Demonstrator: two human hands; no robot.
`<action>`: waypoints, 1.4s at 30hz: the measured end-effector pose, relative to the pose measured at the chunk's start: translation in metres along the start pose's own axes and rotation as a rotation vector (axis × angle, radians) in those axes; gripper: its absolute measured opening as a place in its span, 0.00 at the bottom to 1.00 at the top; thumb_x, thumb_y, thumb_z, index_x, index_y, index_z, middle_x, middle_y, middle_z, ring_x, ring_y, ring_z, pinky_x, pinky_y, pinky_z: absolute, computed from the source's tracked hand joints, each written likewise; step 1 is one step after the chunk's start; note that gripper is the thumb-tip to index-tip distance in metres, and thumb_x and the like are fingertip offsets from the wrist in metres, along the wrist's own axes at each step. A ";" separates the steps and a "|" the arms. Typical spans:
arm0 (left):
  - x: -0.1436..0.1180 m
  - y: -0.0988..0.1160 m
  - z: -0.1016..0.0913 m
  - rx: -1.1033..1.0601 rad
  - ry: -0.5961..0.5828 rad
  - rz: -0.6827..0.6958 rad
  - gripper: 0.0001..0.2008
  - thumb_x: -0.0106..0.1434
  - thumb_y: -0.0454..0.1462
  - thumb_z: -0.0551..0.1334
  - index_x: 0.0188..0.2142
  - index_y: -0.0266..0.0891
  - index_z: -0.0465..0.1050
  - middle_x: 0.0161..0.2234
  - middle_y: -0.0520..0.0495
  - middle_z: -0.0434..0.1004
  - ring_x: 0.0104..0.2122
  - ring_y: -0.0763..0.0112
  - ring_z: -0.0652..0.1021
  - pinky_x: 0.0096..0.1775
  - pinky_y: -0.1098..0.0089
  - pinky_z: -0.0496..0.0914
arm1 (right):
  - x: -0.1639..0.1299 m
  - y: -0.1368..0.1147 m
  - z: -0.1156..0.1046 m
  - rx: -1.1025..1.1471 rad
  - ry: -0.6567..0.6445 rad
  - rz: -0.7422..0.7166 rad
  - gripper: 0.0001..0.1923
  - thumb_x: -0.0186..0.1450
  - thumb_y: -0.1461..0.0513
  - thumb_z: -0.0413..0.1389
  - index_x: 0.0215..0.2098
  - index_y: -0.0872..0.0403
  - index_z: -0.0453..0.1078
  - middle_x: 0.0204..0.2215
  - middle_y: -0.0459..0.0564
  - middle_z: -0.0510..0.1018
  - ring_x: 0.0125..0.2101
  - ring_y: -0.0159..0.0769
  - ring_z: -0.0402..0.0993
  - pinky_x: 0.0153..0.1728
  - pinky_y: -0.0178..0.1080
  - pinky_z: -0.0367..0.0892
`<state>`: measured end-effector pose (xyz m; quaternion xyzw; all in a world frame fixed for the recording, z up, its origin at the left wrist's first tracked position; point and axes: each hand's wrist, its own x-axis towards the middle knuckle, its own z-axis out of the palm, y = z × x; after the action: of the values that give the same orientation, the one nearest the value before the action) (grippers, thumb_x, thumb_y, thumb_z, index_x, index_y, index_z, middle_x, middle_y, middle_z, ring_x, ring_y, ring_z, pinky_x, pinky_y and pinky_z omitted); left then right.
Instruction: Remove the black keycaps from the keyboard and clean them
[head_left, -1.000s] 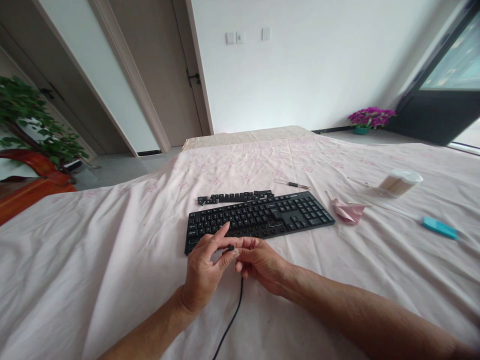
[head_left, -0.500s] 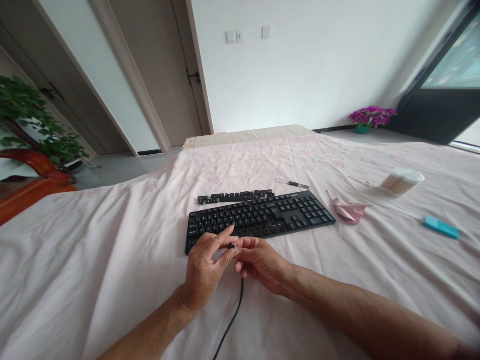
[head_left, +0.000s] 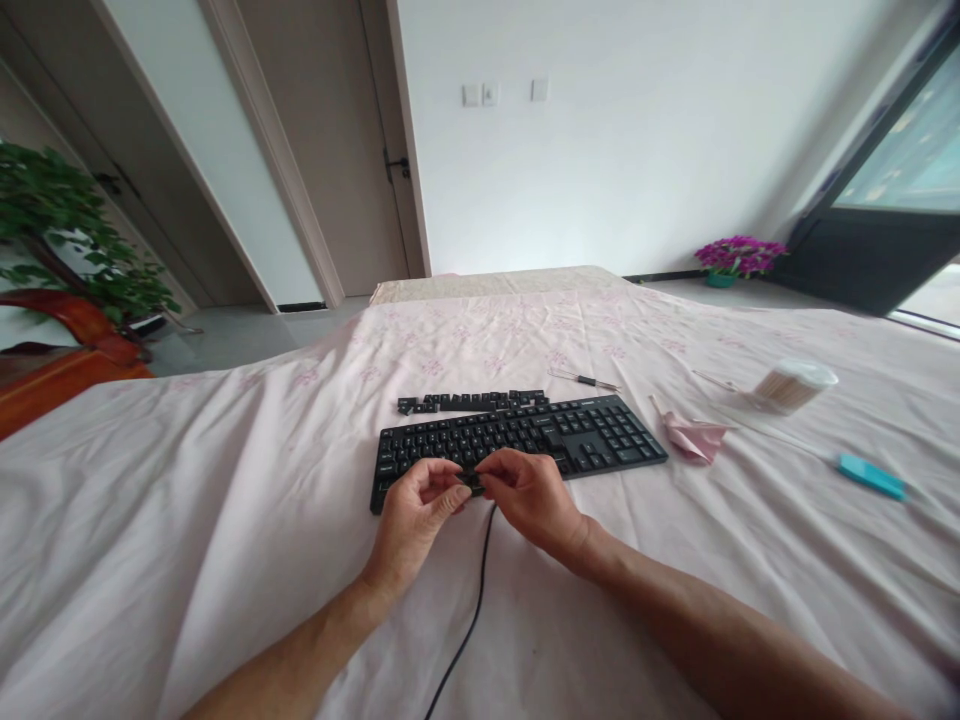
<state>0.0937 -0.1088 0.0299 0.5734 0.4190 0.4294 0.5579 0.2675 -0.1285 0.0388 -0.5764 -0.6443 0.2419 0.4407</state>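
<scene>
A black keyboard point(head_left: 592, 440) lies on the pale pink cloth, with several bare key sockets along its front rows. Over its front edge my left hand point(head_left: 420, 505) and my right hand point(head_left: 529, 495) meet, thumbs and fingers pinched. Between their fingertips is a small black keycap point(head_left: 471, 480), which both hands grip; the fingers cover most of it. Loose black keycaps point(head_left: 472, 402) lie in a rough row behind the keyboard. A black cable point(head_left: 480, 600) runs toward me from under my hands.
Behind the keyboard lies a thin wire tool with a dark handle point(head_left: 587, 381). To the right are a crumpled pink cloth point(head_left: 696, 440), a tub of cotton swabs point(head_left: 795, 385) and a blue-handled brush point(head_left: 870, 476). The pink bedspread point(head_left: 300, 480) is wrinkled.
Both hands have moved slightly forward over the keyboard's front edge, and my right hand has turned palm-down. My left index finger has curled in. The view has tilted up a little.
</scene>
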 end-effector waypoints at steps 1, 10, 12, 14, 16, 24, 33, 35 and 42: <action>0.000 0.000 0.001 -0.035 -0.011 -0.026 0.18 0.53 0.43 0.67 0.39 0.35 0.71 0.32 0.47 0.77 0.31 0.69 0.78 0.36 0.69 0.74 | -0.001 -0.002 -0.001 -0.102 0.008 -0.082 0.07 0.58 0.65 0.55 0.32 0.51 0.75 0.27 0.46 0.79 0.28 0.33 0.75 0.30 0.33 0.64; -0.001 0.007 0.006 -0.335 0.013 -0.223 0.16 0.49 0.41 0.71 0.34 0.34 0.71 0.30 0.50 0.78 0.32 0.72 0.79 0.39 0.68 0.74 | -0.008 -0.009 -0.002 -0.320 -0.043 -0.396 0.11 0.65 0.65 0.50 0.36 0.51 0.75 0.30 0.48 0.79 0.31 0.31 0.74 0.34 0.33 0.62; -0.001 0.007 0.005 -0.424 0.021 -0.212 0.17 0.48 0.39 0.72 0.35 0.35 0.71 0.32 0.50 0.78 0.34 0.72 0.79 0.42 0.67 0.74 | -0.009 -0.010 -0.003 -0.255 -0.036 -0.422 0.11 0.66 0.64 0.51 0.38 0.50 0.75 0.34 0.48 0.79 0.33 0.32 0.74 0.37 0.33 0.63; -0.001 0.007 0.004 -0.492 0.004 -0.204 0.18 0.48 0.37 0.72 0.38 0.37 0.71 0.36 0.49 0.79 0.37 0.71 0.79 0.45 0.66 0.73 | -0.009 -0.010 -0.003 -0.189 -0.010 -0.424 0.10 0.66 0.62 0.52 0.39 0.48 0.76 0.36 0.48 0.79 0.35 0.33 0.74 0.38 0.34 0.65; 0.001 0.006 0.002 -0.520 -0.035 -0.210 0.19 0.49 0.35 0.71 0.40 0.37 0.70 0.39 0.47 0.79 0.40 0.70 0.78 0.45 0.68 0.72 | -0.008 -0.009 -0.003 -0.135 0.017 -0.403 0.09 0.66 0.60 0.53 0.37 0.48 0.76 0.36 0.49 0.78 0.35 0.33 0.73 0.37 0.34 0.66; 0.005 0.005 -0.004 -0.566 -0.198 -0.245 0.24 0.53 0.35 0.69 0.49 0.41 0.69 0.39 0.48 0.79 0.36 0.76 0.78 0.42 0.75 0.69 | -0.007 -0.007 -0.002 -0.064 0.003 -0.327 0.11 0.62 0.59 0.59 0.44 0.45 0.76 0.32 0.47 0.72 0.33 0.32 0.70 0.33 0.33 0.66; 0.004 0.003 -0.005 -0.546 -0.252 -0.246 0.32 0.54 0.35 0.69 0.57 0.42 0.61 0.37 0.49 0.77 0.36 0.76 0.76 0.41 0.74 0.67 | -0.008 -0.018 -0.010 -0.225 -0.121 -0.427 0.15 0.67 0.59 0.53 0.51 0.42 0.71 0.33 0.47 0.73 0.32 0.31 0.69 0.35 0.33 0.65; 0.004 0.003 -0.004 -0.548 -0.257 -0.241 0.34 0.54 0.35 0.69 0.58 0.42 0.59 0.40 0.47 0.77 0.37 0.74 0.76 0.43 0.72 0.67 | -0.008 -0.020 -0.011 -0.266 -0.122 -0.455 0.15 0.67 0.59 0.52 0.51 0.43 0.71 0.33 0.47 0.74 0.33 0.31 0.70 0.35 0.33 0.64; 0.002 0.003 -0.001 -0.514 -0.266 -0.258 0.34 0.55 0.35 0.68 0.59 0.43 0.57 0.42 0.46 0.76 0.40 0.72 0.76 0.44 0.71 0.66 | -0.011 -0.025 -0.014 -0.313 -0.127 -0.433 0.14 0.66 0.60 0.54 0.49 0.42 0.72 0.33 0.45 0.74 0.32 0.29 0.71 0.34 0.31 0.65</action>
<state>0.0929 -0.1069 0.0334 0.4066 0.2893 0.3683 0.7844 0.2651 -0.1469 0.0633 -0.4699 -0.8085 0.0750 0.3463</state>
